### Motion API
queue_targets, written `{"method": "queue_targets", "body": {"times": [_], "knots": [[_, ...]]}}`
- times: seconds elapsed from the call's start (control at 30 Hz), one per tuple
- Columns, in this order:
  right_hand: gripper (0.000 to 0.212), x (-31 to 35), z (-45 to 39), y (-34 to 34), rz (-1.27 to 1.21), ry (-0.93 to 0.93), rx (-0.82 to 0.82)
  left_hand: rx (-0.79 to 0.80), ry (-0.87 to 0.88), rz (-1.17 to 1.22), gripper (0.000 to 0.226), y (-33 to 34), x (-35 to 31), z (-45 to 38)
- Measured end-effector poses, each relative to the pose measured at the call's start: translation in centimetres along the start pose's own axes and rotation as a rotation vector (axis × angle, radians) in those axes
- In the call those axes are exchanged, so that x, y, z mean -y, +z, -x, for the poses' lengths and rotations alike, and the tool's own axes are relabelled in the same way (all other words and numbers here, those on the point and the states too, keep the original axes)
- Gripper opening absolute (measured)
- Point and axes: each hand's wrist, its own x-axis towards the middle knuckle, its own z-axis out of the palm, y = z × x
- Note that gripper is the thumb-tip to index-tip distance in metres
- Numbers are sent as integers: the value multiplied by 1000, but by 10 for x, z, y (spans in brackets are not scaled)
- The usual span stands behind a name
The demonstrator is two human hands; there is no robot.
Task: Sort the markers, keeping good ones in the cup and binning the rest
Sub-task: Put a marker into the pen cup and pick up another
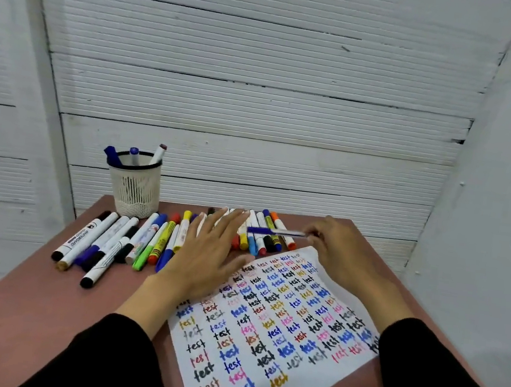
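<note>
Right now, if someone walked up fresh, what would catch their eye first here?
Probably the white test sheet at front right, covered in rows of the word "test" in many colours. Behind it, a long spread of loose markers lies across the table, with the mesh cup at the back left holding three. The right hand holds a blue marker sideways over the row, the left hand flat beside it.

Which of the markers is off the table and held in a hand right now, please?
The blue marker pinched in the right hand, held sideways above the row. The other markers lie on the table or stand in the cup.
</note>
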Motion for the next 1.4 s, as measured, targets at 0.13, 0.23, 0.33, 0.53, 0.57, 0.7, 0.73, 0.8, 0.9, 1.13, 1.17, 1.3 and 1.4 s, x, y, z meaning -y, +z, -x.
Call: {"method": "queue_targets", "body": {"times": [0.13, 0.23, 0.33, 0.53, 0.57, 0.7, 0.73, 0.8, 0.9, 1.13, 1.17, 1.3, 1.4], "knots": [[21, 5, 4, 12, -14, -144, -30, -124, 31, -68, 61, 1, -3, -2], [20, 11, 3, 17, 132, -242, -128, -184, -1, -91, 47, -4, -4, 0], [16, 22, 8, 30, 358, -336, -302, -138, -64, -13, 39, -7, -8, 3], [27, 42, 14, 47, 351, -465, -164, -266, 24, -102, 22, -4, -11, 3], [31, 44, 15, 45, 329, -433, -125, -273, 36, -140, 16, -5, -9, 3], [22, 47, 19, 44, 165, -364, -28, -179, 77, -193, 16, -5, -5, 4], [19, 48, 19, 44, 124, -339, 5, -172, 92, -202, 17, -6, -5, 4], [27, 45, 16, 41, -1, -261, 78, -192, 121, -227, 17, -7, -3, 3], [45, 38, 14, 36, -218, -119, 192, -322, 74, -191, 9, -12, 8, 3], [15, 32, 9, 16, -595, 162, 177, -244, -127, 130, 25, -12, 2, 7], [12, 27, 6, 12, -696, 217, 112, -167, -120, 190, 26, -8, -2, 4], [24, 12, 0, -6, -1202, 400, -49, 45, -129, 487, 27, 5, -29, -7], [17, -3, 2, -14, -1363, 455, -111, 54, -154, 673, 21, 12, -51, -18]]}}
